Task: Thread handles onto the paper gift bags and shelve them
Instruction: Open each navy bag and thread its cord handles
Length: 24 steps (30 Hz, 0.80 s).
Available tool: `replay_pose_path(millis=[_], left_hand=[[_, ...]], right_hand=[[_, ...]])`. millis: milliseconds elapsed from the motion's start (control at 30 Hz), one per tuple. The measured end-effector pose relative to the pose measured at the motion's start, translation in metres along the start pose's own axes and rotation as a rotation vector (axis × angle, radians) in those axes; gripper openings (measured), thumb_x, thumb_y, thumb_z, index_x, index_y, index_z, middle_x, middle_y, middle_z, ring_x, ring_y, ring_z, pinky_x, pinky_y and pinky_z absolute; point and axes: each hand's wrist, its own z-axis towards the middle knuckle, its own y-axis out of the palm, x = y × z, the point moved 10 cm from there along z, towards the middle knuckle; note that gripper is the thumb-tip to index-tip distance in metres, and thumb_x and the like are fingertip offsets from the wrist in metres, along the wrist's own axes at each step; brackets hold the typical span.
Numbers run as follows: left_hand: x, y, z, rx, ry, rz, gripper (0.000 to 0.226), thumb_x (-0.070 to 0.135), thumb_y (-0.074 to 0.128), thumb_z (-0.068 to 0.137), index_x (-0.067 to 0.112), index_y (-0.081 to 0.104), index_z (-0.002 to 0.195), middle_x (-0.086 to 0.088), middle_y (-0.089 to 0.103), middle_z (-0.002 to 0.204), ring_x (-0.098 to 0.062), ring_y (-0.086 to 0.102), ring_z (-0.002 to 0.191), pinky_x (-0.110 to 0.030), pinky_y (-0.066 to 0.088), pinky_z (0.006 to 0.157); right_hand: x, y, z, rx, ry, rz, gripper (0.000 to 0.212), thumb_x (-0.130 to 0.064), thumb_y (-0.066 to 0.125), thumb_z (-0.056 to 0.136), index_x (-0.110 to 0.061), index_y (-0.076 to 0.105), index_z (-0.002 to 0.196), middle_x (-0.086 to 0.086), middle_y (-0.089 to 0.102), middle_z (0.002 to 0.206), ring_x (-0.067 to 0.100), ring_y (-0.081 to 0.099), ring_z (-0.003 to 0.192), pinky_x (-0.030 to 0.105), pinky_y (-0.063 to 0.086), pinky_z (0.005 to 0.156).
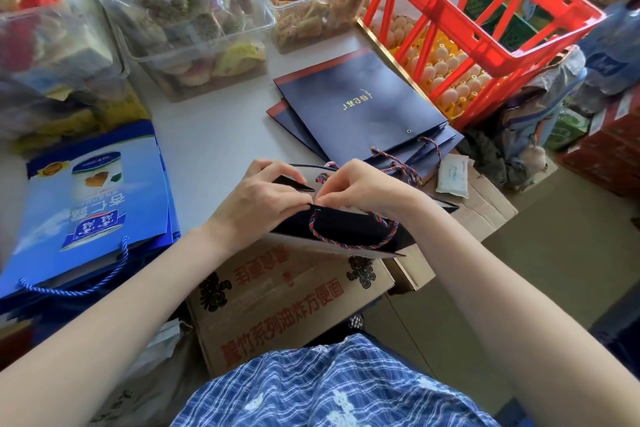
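Right now both hands work at the mouth of one dark navy paper gift bag (346, 229), propped over a brown printed cardboard box (277, 298) just below the wrists. The left hand (263, 201) pinches the bag's top edge, fingers (298, 184) curled narrow on the paper, likely to steady the hole. The right hand (363, 187) meets it fingertip to fingertip, pinching what looks like the end of a braided multicolour cord handle (349, 243); the exact grip is hidden. One cord loop already hangs on the near face, so this is probably the second handle going in. Beyond the fingers, a flat stack of navy bags (360, 107) lies on the grey bench (214, 135), at least three, with loose cords (401, 163) at its near end. Left of the fingers lie blue printed gift bags (93, 198), count unclear. Right of the stack stands one red plastic crate (485, 17). No shelf visible.
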Motion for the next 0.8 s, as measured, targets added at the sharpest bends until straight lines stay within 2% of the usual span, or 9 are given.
replay_pose_path(millis=[167, 233, 300, 433, 500, 567, 667, 733, 800], left_hand=[[-0.012, 0.002, -0.007, -0.023, -0.049, -0.042, 0.037, 0.035, 0.046, 0.092, 0.013, 0.075, 0.085, 0.005, 0.072, 0.08, -0.012, 0.05, 0.1, -0.029, 0.03, 0.087], [-0.02, 0.0, -0.014, -0.012, -0.089, -0.104, 0.047, 0.04, 0.038, 0.096, 0.011, 0.075, 0.088, 0.003, 0.072, 0.083, -0.014, 0.05, 0.1, -0.029, 0.029, 0.087], [-0.019, -0.001, -0.014, -0.005, -0.081, -0.114, 0.051, 0.04, 0.034, 0.098, 0.011, 0.075, 0.089, 0.002, 0.073, 0.086, -0.015, 0.049, 0.101, -0.029, 0.029, 0.088], [-0.004, -0.004, -0.006, -0.009, 0.043, -0.056, 0.045, 0.034, 0.036, 0.098, 0.012, 0.074, 0.086, 0.007, 0.073, 0.085, -0.015, 0.049, 0.102, -0.028, 0.029, 0.089], [0.002, -0.008, -0.006, -0.012, 0.102, -0.047, 0.041, 0.031, 0.039, 0.097, 0.012, 0.073, 0.085, 0.007, 0.072, 0.083, -0.016, 0.049, 0.102, -0.029, 0.031, 0.088], [0.005, -0.011, -0.007, -0.025, 0.14, -0.028, 0.039, 0.028, 0.039, 0.097, 0.012, 0.072, 0.083, 0.004, 0.071, 0.083, -0.016, 0.049, 0.102, -0.03, 0.033, 0.087], [-0.001, -0.012, -0.01, -0.051, 0.134, 0.015, 0.028, 0.025, 0.045, 0.093, 0.015, 0.069, 0.084, 0.001, 0.07, 0.081, -0.016, 0.049, 0.099, -0.032, 0.037, 0.084], [-0.022, -0.01, -0.015, -0.085, 0.058, 0.037, 0.025, 0.025, 0.048, 0.086, 0.017, 0.071, 0.084, -0.005, 0.069, 0.079, -0.016, 0.049, 0.095, -0.034, 0.044, 0.081], [-0.042, -0.005, -0.021, -0.14, -0.024, 0.037, 0.028, 0.026, 0.049, 0.083, 0.015, 0.075, 0.081, -0.01, 0.068, 0.082, -0.016, 0.053, 0.091, -0.038, 0.052, 0.077]], right_hand=[[0.007, -0.022, -0.002, 0.249, 0.017, 0.243, 0.013, -0.009, 0.062, 0.088, -0.003, 0.064, 0.077, 0.007, 0.058, 0.062, 0.021, 0.064, 0.054, 0.03, 0.057, 0.059], [0.005, -0.024, -0.004, 0.252, -0.012, 0.14, 0.015, -0.01, 0.063, 0.087, -0.005, 0.063, 0.073, 0.009, 0.062, 0.063, 0.025, 0.068, 0.057, 0.035, 0.058, 0.062], [0.005, -0.03, -0.006, 0.26, -0.022, -0.098, 0.015, -0.019, 0.07, 0.082, -0.006, 0.068, 0.074, 0.009, 0.067, 0.061, 0.022, 0.068, 0.057, 0.031, 0.057, 0.063], [0.007, -0.084, -0.005, 0.533, -0.059, -0.016, 0.012, -0.015, 0.063, 0.088, -0.005, 0.069, 0.091, 0.004, 0.068, 0.074, 0.003, 0.057, 0.052, 0.012, 0.047, 0.058], [0.0, -0.066, 0.013, 0.268, -0.092, -0.163, 0.032, -0.003, 0.055, 0.09, -0.007, 0.058, 0.121, 0.005, 0.064, 0.114, 0.006, 0.059, 0.087, 0.006, 0.041, 0.078], [0.001, -0.026, 0.023, -0.072, -0.066, -0.164, 0.046, 0.003, 0.048, 0.091, -0.007, 0.041, 0.136, 0.004, 0.053, 0.131, 0.012, 0.05, 0.113, 0.012, 0.039, 0.089], [-0.006, -0.009, 0.026, -0.168, -0.069, -0.072, 0.026, -0.001, 0.051, 0.093, -0.001, 0.056, 0.118, 0.009, 0.063, 0.094, 0.012, 0.056, 0.078, 0.017, 0.045, 0.068], [-0.008, -0.032, 0.023, -0.036, -0.081, 0.066, 0.014, -0.006, 0.054, 0.093, 0.001, 0.064, 0.099, 0.006, 0.054, 0.066, 0.009, 0.046, 0.053, 0.018, 0.042, 0.055], [-0.001, -0.071, 0.013, 0.152, -0.065, 0.278, 0.014, -0.004, 0.052, 0.093, 0.001, 0.066, 0.092, 0.002, 0.043, 0.059, 0.005, 0.038, 0.045, 0.016, 0.039, 0.05]])
